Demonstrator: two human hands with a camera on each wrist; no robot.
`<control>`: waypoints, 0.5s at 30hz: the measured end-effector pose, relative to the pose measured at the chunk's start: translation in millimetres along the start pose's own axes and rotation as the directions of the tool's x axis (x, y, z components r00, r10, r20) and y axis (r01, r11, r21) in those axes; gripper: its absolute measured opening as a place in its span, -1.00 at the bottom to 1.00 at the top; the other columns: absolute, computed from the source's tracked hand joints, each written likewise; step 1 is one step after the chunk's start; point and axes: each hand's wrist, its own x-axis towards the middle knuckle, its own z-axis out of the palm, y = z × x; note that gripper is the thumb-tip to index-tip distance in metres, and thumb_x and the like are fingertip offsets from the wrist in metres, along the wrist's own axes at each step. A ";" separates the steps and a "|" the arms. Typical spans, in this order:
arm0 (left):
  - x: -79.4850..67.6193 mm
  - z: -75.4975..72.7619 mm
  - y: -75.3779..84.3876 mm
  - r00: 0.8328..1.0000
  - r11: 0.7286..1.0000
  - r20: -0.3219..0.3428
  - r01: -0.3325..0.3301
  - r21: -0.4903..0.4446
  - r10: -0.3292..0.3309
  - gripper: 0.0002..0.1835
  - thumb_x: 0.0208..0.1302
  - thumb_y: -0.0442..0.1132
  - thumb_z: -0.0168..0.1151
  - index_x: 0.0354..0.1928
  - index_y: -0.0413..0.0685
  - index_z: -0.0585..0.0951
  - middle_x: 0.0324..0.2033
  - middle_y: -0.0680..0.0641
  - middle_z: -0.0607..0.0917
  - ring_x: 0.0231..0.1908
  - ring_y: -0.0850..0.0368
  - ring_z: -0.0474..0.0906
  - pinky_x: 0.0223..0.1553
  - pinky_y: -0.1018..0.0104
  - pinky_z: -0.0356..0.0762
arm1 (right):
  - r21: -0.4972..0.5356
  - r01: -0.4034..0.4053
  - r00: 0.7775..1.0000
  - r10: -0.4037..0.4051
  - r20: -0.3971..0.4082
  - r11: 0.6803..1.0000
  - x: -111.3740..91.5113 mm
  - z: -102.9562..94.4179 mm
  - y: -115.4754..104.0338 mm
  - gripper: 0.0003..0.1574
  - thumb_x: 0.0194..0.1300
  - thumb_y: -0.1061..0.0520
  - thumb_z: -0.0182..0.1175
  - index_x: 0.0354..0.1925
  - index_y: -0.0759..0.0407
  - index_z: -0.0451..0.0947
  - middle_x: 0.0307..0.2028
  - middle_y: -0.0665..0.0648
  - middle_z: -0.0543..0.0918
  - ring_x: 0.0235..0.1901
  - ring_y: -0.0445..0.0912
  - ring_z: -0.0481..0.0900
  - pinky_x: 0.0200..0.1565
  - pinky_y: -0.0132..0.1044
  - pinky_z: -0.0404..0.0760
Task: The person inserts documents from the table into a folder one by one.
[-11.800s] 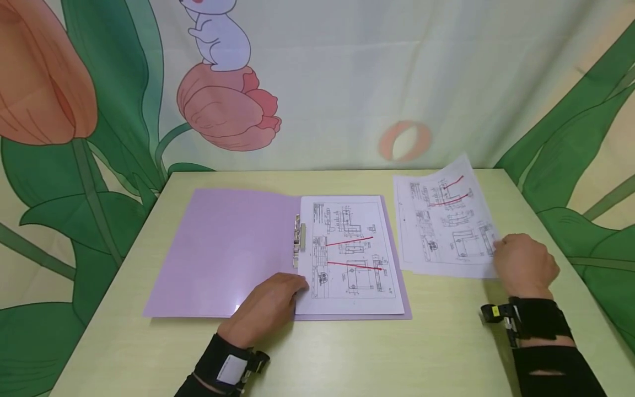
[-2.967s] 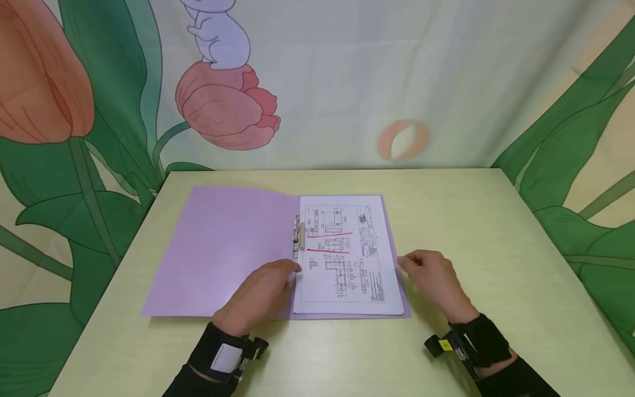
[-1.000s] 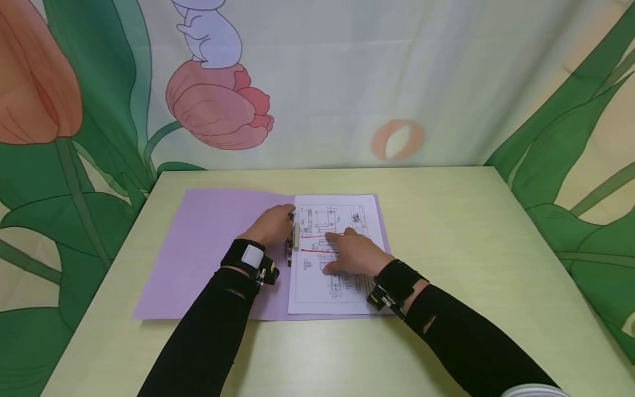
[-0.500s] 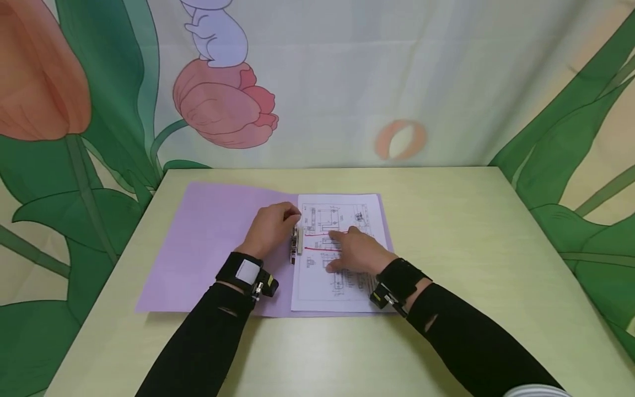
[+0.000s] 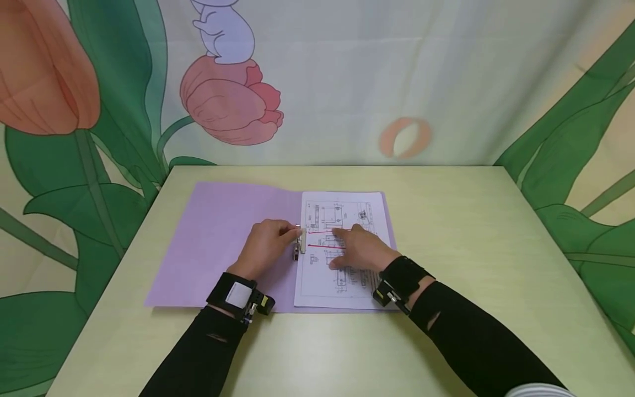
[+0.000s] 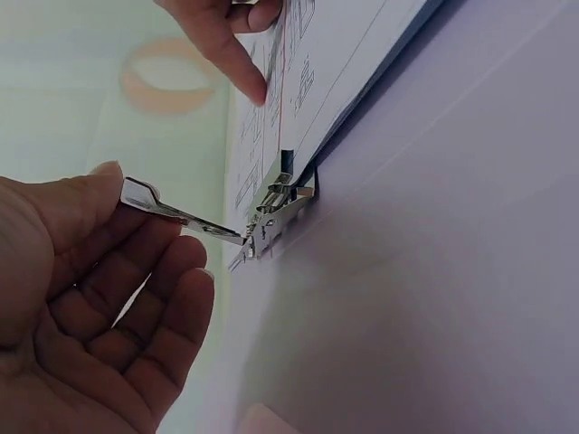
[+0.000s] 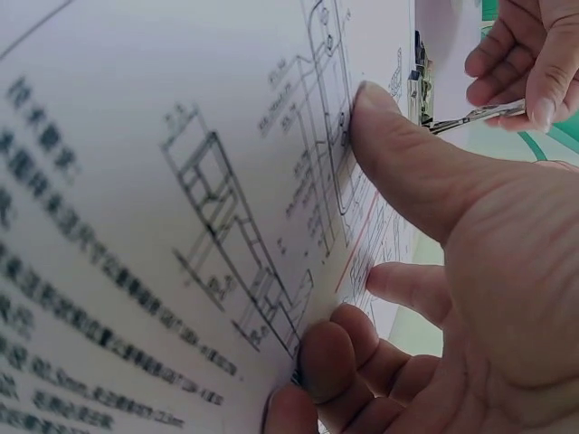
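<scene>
A purple folder (image 5: pixel 218 237) lies spread flat on the table, a stack of printed drawing sheets (image 5: pixel 317 286) on its right half. Two red lines cross the top sheet. Along the sheets' left edge sits the folder's metal lever clip (image 6: pixel 276 212). My left hand (image 5: pixel 265 245) pinches the clip's raised lever (image 6: pixel 181 215) between thumb and index finger; its other fingers curl loosely below. On the top sheet rests my right hand (image 5: pixel 364 249), thumb and fingers spread, pressing the stack near the clip. In the right wrist view, its fingertips (image 7: pixel 327 357) touch the paper.
The pale wooden table (image 5: pixel 476 248) extends on both sides of the folder. Behind it hangs a curtain (image 5: pixel 337 82) printed with flowers and a rabbit. Part of a white round object (image 5: pixel 539 390) shows at the bottom right edge.
The loose sheets at the right have gone onto the stack, whose top drawing is now turned round. My right hand came onto the paper; my left moved to the clip, then drew its lever nearer me.
</scene>
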 end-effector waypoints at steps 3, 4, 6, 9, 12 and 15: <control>0.9 1.1 -4.9 0.999 0.998 0.013 0.045 -0.048 -0.045 -0.78 0.30 0.01 0.23 -0.23 0.09 0.74 -0.26 0.07 0.73 -0.23 0.09 0.51 -0.29 0.20 0.44 | 0.006 0.010 1.000 -0.010 -0.003 1.000 -0.1 -0.2 0.6 0.15 -0.05 -0.27 0.45 0.43 -0.05 0.21 -0.03 0.25 0.46 -0.36 -0.01 0.53 -0.29 -0.23 0.51; 1.2 1.0 -6.4 0.998 0.996 0.030 0.060 -0.066 -0.059 -0.80 0.29 0.01 0.25 -0.24 0.10 0.74 -0.25 0.07 0.73 -0.21 0.08 0.51 -0.27 0.19 0.44 | 0.006 0.014 1.000 -0.014 -0.005 1.000 0.0 -0.2 0.9 0.14 -0.05 -0.27 0.45 0.43 -0.05 0.22 -0.03 0.25 0.46 -0.36 -0.01 0.53 -0.29 -0.23 0.51; 1.6 -0.4 -9.2 0.994 0.992 0.076 0.081 -0.093 -0.074 -0.79 0.26 -0.02 0.28 -0.19 0.06 0.71 -0.21 0.02 0.71 -0.17 0.05 0.51 -0.20 0.14 0.46 | 0.007 0.019 1.000 -0.019 -0.009 1.000 0.2 0.1 1.3 0.14 -0.04 -0.27 0.45 0.43 -0.04 0.22 -0.03 0.25 0.47 -0.36 -0.01 0.53 -0.29 -0.23 0.51; 2.2 -3.9 -12.6 0.982 0.989 0.152 0.127 -0.080 -0.114 -0.62 0.19 0.00 0.34 -0.02 -0.01 0.62 -0.09 -0.07 0.65 -0.09 -0.02 0.49 -0.08 0.06 0.47 | 0.006 0.024 1.000 -0.024 -0.011 1.000 0.5 0.9 1.9 0.14 -0.04 -0.28 0.44 0.43 -0.05 0.22 -0.01 0.26 0.48 -0.36 -0.01 0.53 -0.28 -0.23 0.50; 3.4 -6.8 -15.4 0.965 0.983 0.197 0.183 -0.024 -0.175 -0.44 0.13 0.06 0.38 0.11 -0.05 0.52 -0.01 -0.14 0.59 -0.06 -0.08 0.46 -0.03 0.02 0.46 | 0.007 0.029 0.999 -0.029 -0.012 1.000 0.5 1.5 2.3 0.14 -0.04 -0.29 0.44 0.43 -0.05 0.21 0.01 0.28 0.48 -0.35 -0.01 0.53 -0.27 -0.23 0.51; 5.1 -6.6 -17.2 0.951 0.976 0.221 0.213 0.036 -0.216 -0.34 0.06 0.11 0.42 0.13 -0.09 0.47 0.00 -0.18 0.57 -0.08 -0.10 0.46 -0.06 0.03 0.46 | 0.002 0.030 0.999 -0.030 -0.016 1.000 -0.3 1.5 2.7 0.13 -0.03 -0.29 0.43 0.43 -0.05 0.22 0.03 0.29 0.48 -0.33 -0.01 0.52 -0.23 -0.21 0.53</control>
